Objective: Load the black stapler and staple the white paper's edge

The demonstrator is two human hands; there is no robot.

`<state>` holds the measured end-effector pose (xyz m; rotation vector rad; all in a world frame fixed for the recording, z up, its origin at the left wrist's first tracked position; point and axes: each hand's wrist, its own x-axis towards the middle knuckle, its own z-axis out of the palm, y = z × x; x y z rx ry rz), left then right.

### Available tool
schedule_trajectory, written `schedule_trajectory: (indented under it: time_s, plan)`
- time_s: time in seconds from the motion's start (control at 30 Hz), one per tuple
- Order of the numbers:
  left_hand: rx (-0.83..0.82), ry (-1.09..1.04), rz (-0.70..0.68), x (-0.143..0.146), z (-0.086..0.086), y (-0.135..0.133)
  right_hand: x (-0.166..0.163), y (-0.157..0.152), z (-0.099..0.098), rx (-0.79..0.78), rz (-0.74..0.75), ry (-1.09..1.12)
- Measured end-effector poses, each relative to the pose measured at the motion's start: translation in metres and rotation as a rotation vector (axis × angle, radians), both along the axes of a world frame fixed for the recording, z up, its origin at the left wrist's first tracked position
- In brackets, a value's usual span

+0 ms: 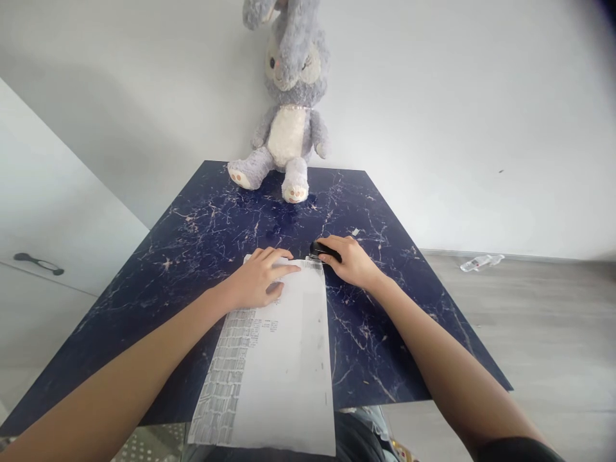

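Observation:
A long stack of white printed paper (279, 359) lies on the dark blue marbled table (192, 237), its near end hanging over the front edge. My left hand (257, 279) rests flat on the paper's far end, fingers stretched out. My right hand (351, 260) is closed over a small black stapler (321, 251) at the paper's far right corner. Most of the stapler is hidden under my fingers.
A grey and white plush rabbit (289, 115) sits at the table's far edge against the white wall. A small white scrap (355, 231) lies on the table behind my right hand. A clear plastic item (479, 262) lies on the floor at right. A white cabinet (43, 244) stands at left.

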<state>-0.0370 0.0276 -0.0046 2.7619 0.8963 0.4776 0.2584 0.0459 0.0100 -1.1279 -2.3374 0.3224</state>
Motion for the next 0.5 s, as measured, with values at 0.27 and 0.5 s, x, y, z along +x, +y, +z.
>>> schedule_trajectory:
  time_s: [0.27, 0.5]
  plan:
    - [0.026, 0.057, 0.029, -0.002, 0.004, 0.000, 0.007, 0.001, 0.009, -0.049, 0.054, 0.007]
    - [0.041, 0.049, 0.047, -0.007, 0.003, 0.005, 0.013, 0.001, 0.015, -0.037, 0.079, -0.024]
